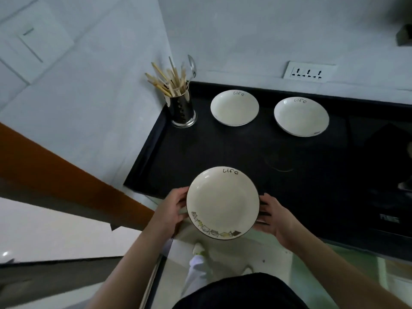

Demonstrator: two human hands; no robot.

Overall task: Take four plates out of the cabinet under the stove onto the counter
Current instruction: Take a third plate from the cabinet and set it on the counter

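- Pale tiled kitchen corner, black bench running along the back wall, stove glass to the right.
- Left hand curled round the near-left rim of the third plate, fingers underneath, thumb at the edge.
- Right hand cupping the opposite rim, fingers spread beneath, so the plate held level between both hands.
- Third plate hovering over the front edge of the bench, part of it out over the floor, not yet set down.
- Two plates already resting at the back: left plate near the utensil holder, right plate well apart from it.
- Judged step: third of four being delivered, so roughly halfway through; fourth plate not in view, presumably in the cabinet below.
- Next move, as a judgement: carry forward past the front lip, lower flat onto open black surface in front of the back pair, slide fingers out from beneath.
- Plenty of bare bench between the held plate and the back pair; enough room beside for a fourth too.
- Edges to mind: front lip of the bench directly under the plate, left end of the bench close to the left hand, utensil holder with chopsticks leaning outward in the back corner.
- Wall socket above the right plate, well clear of the path.
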